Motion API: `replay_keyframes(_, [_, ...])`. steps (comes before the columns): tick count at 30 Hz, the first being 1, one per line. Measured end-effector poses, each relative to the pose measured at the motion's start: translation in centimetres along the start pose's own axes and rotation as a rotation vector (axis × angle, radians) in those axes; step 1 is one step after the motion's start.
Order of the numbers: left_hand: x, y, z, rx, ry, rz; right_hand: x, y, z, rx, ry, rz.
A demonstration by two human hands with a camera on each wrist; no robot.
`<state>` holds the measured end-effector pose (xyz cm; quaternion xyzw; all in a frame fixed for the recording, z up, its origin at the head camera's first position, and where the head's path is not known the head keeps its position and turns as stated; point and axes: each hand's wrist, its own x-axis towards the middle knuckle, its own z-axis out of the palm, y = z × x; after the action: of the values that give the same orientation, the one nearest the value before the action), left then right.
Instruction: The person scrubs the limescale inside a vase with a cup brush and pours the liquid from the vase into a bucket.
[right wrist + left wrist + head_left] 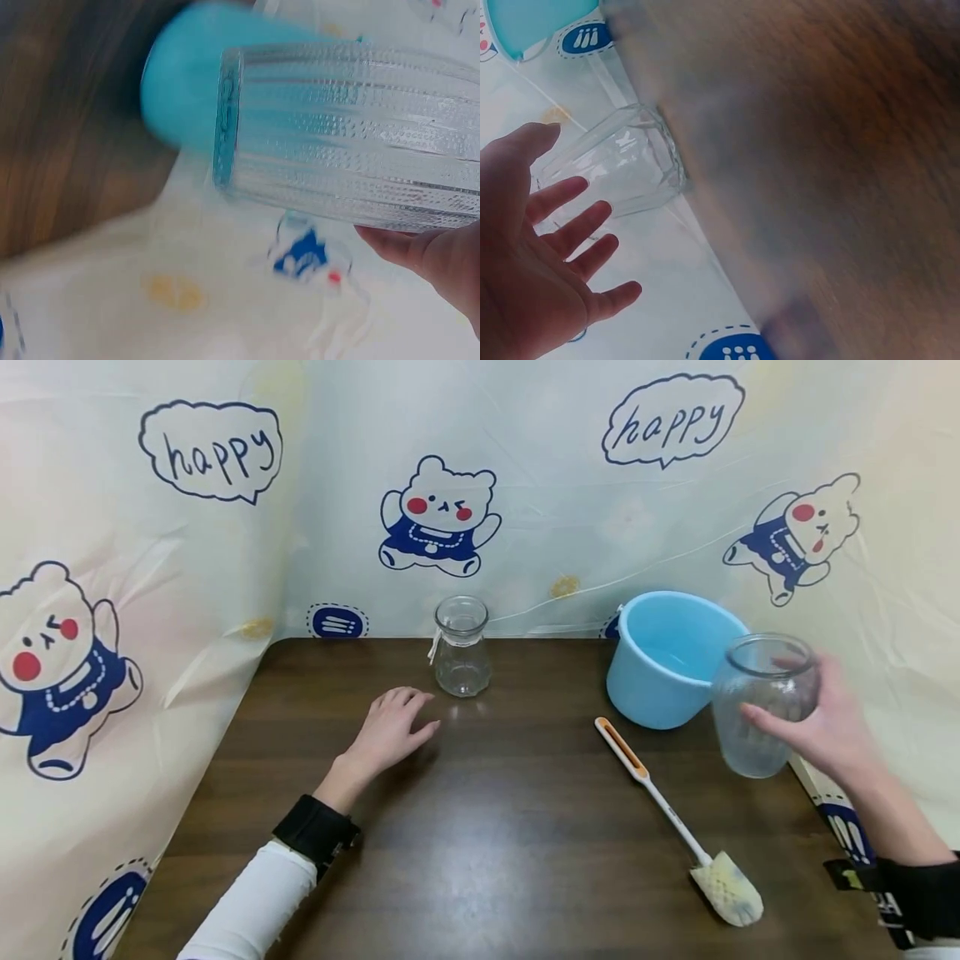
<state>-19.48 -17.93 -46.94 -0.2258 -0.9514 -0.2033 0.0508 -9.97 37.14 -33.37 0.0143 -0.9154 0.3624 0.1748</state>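
My right hand [836, 727] grips a clear, textured glass jar [757, 727] by its side, thumb across the front. Upright and mouth up, the jar overlaps the right side of a light blue bucket [652, 685] in the head view; its ribbed wall [337, 135] fills much of the right wrist view. The left hand [390, 727] is low over the table with fingers spread and nothing in them. Just beyond its fingertips stands a smaller clear glass vase [462, 664] with a string tied at its neck, also seen past the fingers [592, 225] in the left wrist view.
A long-handled sponge brush [675, 814] lies slantwise on the right of the dark wooden table [480, 827], its handle end near the bucket. Behind and at both sides hangs a pale cloth [540, 485] printed with bears and lettering.
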Motion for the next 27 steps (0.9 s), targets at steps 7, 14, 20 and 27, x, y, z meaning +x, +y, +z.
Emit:
replay_keyframes(7, [0.0, -0.3, 0.0, 0.021, 0.002, 0.012, 3.4, 1.6, -3.4, -0.101, 0.034, 0.062])
replay_keyframes(14, [-0.8, -0.2, 0.2, 0.044, -0.018, 0.007, 7.4, 2.7, -3.7, -0.198, 0.055, -0.070])
replay_keyframes(20, [-1.0, 0.0, 0.1, 0.042, -0.019, 0.015, 10.2, 2.6, -2.8, -0.252, 0.005, -0.186])
replay_keyframes(27, [-1.0, -0.3, 0.1, 0.048, -0.025, 0.029, 12.3, 1.9, -1.4, -0.448, -0.088, -0.303])
